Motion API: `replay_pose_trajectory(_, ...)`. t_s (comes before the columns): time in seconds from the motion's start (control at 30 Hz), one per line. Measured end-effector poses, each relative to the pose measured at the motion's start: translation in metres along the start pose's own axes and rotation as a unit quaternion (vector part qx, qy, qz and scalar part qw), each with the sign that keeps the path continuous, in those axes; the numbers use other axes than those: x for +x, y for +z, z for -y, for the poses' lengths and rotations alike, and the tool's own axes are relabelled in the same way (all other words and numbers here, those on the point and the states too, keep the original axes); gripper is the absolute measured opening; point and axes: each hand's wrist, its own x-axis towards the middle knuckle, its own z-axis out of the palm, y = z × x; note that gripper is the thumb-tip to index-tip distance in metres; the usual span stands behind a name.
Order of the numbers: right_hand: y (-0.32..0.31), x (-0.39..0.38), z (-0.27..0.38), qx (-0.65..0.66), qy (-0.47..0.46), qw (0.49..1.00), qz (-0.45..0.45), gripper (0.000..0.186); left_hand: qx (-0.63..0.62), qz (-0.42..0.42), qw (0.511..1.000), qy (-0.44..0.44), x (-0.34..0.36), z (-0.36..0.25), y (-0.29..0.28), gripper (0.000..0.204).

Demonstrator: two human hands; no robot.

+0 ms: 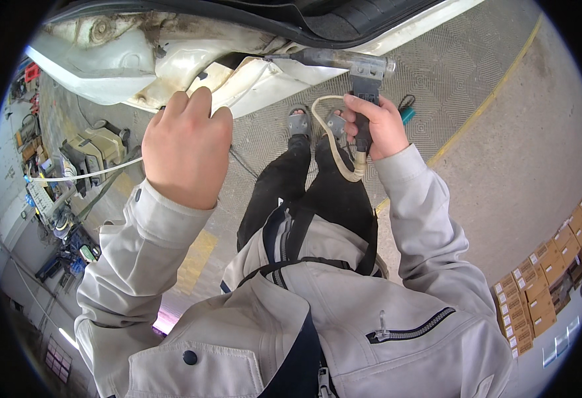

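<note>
My right hand (pixel 378 126) is closed round the handle of a dark pistol-grip tool (pixel 324 58). Its long barrel narrows to a thin nozzle pointing left, into a gap in a white, dirt-stained vehicle body part (pixel 198 50). A beige cord (pixel 334 149) loops from the base of the handle. To the left, my left hand (pixel 188 146) is a fist, back upward, at the lower edge of the white part. A thin white rod or cord (pixel 85 176) runs into this fist from the left. The fingertips are hidden, as is the exact spot where the nozzle ends.
Black trim (pixel 344 23) borders the white part at the top. My sandalled feet (pixel 299 122) stand on patterned flooring beside a yellow line (pixel 483 99). A small teal object (pixel 407 116) lies beyond my right hand. Beige equipment (pixel 95 149) stands left; stacked cartons (pixel 536 285) are far right.
</note>
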Motion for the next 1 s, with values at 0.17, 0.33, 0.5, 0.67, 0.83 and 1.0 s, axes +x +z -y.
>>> replay_pose_trajectory(0.17,0.004,0.006,0.003,-0.005,-0.006,1.000,-0.003,0.016,-0.005,-0.001,1.000,-0.001,-0.002,-0.001,0.002,0.009)
replay_pose_trajectory(0.33,0.003,0.013,0.000,-0.005,-0.012,1.000,0.005,0.018,-0.022,-0.023,0.999,-0.003,-0.005,-0.002,0.006,0.006)
replay_pose_trajectory(0.5,0.000,0.011,0.000,0.012,0.011,1.000,0.020,0.015,0.002,0.014,1.000,-0.006,-0.011,0.002,0.002,0.020)
replay_pose_trajectory(0.67,0.000,0.012,0.002,-0.003,0.011,1.000,-0.005,0.016,-0.030,-0.031,0.999,-0.007,-0.015,0.001,0.002,0.005)
replay_pose_trajectory(0.83,-0.004,0.010,0.007,0.015,0.015,1.000,0.013,0.018,-0.065,-0.032,0.997,-0.026,-0.033,0.008,-0.010,0.010)
replay_pose_trajectory(1.0,-0.004,0.016,0.004,-0.013,0.029,0.999,0.019,0.018,-0.111,-0.003,0.991,-0.081,-0.066,0.010,-0.027,0.027)
